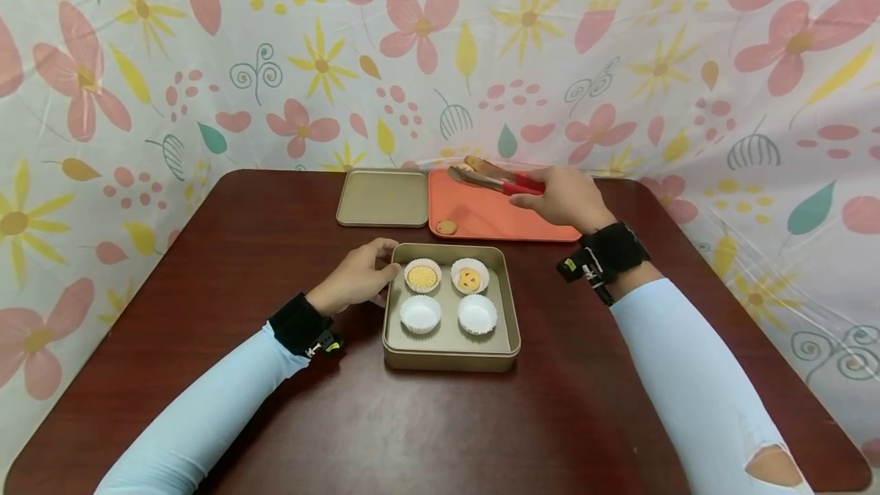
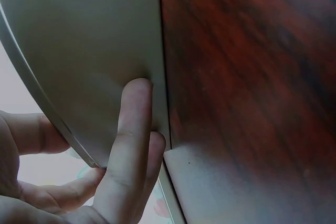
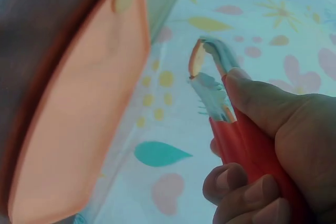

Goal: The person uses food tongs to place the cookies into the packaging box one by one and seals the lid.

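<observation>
In the head view a square gold baking pan [image 1: 447,361] holds several white paper cups, arranged two by two. One back cup carries a round yellow-topped cookie [image 1: 422,276], the other a cookie with dents in its top [image 1: 469,279]; the front cups hold nothing. My left hand [image 1: 359,275] grips the pan's left side, thumb over the rim and fingers against the outer wall [image 2: 79,51]. Raised over the orange tray [image 1: 509,212], my right hand [image 1: 571,193] holds red-handled metal tongs [image 3: 247,145]. Between the tongs' tips sits a thin golden cookie [image 3: 196,59].
Another small round cookie [image 1: 447,227] lies at the orange tray's front left corner. Left of that tray is a flat gold tray [image 1: 385,197]. All stand on a dark reddish-brown table [image 1: 385,434], with a flower-patterned cloth [image 1: 309,67] hanging behind.
</observation>
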Motion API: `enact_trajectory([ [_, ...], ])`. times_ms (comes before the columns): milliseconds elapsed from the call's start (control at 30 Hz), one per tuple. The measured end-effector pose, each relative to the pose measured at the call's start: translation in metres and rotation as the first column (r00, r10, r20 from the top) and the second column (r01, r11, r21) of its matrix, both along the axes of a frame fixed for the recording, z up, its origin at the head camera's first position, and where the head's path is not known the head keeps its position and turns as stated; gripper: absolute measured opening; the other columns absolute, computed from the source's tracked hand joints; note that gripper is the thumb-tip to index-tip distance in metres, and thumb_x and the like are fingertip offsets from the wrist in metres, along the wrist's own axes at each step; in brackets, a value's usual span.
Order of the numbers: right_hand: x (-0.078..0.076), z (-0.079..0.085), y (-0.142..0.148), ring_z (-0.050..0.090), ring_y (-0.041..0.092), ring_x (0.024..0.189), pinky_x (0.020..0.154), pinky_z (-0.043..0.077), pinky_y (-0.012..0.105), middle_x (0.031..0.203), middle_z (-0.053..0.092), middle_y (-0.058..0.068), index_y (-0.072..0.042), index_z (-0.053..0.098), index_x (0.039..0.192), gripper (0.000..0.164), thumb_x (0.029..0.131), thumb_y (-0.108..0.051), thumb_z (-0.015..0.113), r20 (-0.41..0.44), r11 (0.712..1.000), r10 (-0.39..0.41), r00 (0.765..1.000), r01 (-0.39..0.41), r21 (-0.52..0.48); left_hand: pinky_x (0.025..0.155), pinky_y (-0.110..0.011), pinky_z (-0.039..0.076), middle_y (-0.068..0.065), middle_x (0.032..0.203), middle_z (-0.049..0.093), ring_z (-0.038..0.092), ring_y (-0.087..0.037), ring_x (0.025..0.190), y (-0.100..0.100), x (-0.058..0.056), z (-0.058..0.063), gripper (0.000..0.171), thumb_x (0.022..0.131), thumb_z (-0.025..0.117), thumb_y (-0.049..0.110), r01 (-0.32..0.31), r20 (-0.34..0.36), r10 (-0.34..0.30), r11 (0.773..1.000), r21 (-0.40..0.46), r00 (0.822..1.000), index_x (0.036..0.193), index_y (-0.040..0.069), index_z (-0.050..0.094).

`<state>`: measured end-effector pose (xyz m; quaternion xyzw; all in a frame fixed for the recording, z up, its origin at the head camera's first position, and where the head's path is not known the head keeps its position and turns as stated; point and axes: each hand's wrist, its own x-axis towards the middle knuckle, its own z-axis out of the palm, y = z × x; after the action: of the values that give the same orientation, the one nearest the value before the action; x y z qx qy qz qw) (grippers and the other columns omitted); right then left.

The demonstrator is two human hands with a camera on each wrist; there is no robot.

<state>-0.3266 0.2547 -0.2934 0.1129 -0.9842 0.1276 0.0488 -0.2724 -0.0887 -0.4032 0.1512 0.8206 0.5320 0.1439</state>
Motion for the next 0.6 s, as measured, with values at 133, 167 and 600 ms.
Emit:
enact_trajectory([
  [133,0.01,0.006,0.007,0.057,0.032,0.08,0.063,0.045,0.039,0.104,0.069,0.016,-0.012,0.059,0.145,0.063,0.095,-0.049,0.071,-0.016,1.0,-0.006,1.0,0.006,-0.015,0.065,-0.039,0.065,-0.022,0.134,0.053,0.065,-0.038,0.104,-0.001,0.001,0.0,0.047,0.107,0.053,0.013,0.001,-0.001,-0.001,1.0,0.001,1.0,0.15,0.003,0.041],
  [167,0.012,0.007,0.009,0.057,0.032,0.08,0.064,0.045,0.039,0.104,0.069,0.016,-0.012,0.06,0.145,0.063,0.095,-0.05,0.071,-0.024,1.0,-0.003,1.0,0.003,-0.013,0.065,-0.039,0.065,-0.022,0.134,0.053,0.065,-0.037,0.104,-0.001,0.001,0.0,0.047,0.107,0.053,0.013,0.001,-0.001,-0.001,1.0,0.0,1.0,0.15,0.003,0.041],
  [600,0.062,0.014,0.021,0.051,0.026,0.062,0.056,0.037,0.036,0.072,0.06,0.008,-0.01,0.058,0.145,0.07,0.094,-0.058,0.068,-0.021,1.0,-0.014,1.0,0.013,-0.015,0.065,-0.04,0.065,-0.023,0.137,0.052,0.067,-0.037,0.101,-0.001,0.0,-0.001,0.048,0.106,0.054,0.013,-0.001,0.008,0.001,1.0,0.012,1.0,0.151,0.003,0.04],
])
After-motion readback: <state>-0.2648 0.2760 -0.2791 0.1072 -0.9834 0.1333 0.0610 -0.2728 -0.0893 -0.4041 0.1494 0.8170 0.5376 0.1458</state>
